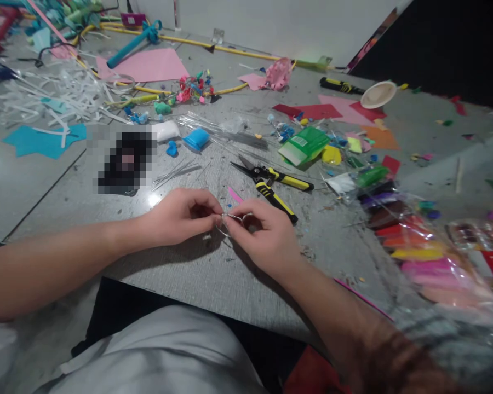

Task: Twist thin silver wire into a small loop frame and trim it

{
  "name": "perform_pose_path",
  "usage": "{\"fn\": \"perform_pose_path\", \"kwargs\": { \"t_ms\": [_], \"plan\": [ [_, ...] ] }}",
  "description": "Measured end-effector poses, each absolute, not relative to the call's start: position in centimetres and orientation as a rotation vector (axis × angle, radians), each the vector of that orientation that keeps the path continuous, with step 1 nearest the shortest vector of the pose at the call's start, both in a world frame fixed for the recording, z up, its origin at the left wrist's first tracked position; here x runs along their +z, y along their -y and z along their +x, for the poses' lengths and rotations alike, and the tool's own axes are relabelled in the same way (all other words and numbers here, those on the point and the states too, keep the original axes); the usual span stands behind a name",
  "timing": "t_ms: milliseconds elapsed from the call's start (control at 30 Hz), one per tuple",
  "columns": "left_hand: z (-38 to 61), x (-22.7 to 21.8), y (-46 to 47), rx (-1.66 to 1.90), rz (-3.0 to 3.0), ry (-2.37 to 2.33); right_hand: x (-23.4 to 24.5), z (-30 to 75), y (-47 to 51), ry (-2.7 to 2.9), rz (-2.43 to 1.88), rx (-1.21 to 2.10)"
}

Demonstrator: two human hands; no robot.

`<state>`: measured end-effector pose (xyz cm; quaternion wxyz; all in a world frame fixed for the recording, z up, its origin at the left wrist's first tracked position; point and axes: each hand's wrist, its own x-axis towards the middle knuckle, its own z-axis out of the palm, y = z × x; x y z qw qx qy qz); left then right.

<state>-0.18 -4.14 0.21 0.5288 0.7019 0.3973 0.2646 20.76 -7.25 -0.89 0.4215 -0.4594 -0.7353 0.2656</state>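
Both my hands meet over the grey board [213, 273] in front of me. My left hand [181, 216] pinches one end of a thin silver wire [230, 218], and my right hand [263, 238] pinches the other end, its fingers curled. The wire bends into a small loop between the fingertips. A small pink paper scrap [234, 194] lies just beyond the hands. Black and yellow pliers [271, 183] rest on the board a little past my right hand.
Packets of coloured feathers [419, 241] lie at the right. A green packet [304, 145], a blue clay lump [196, 138], a bundle of thin wires [225, 134], pink paper [148, 65], white paper strips [61, 96] and a paper cup [378, 94] are scattered farther out.
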Motion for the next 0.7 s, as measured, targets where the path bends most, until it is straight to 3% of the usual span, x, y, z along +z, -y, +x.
{"fn": "perform_pose_path", "kwargs": {
  "t_ms": [367,700],
  "plan": [
    [-0.5,0.0,4.2,0.625,1.858,-0.897,-1.3,20.8,7.7,2.028,-1.129,0.397],
    [-0.2,0.2,3.9,0.641,1.468,-0.881,-0.3,21.8,7.1,1.851,-0.891,0.848]
  ]
}}
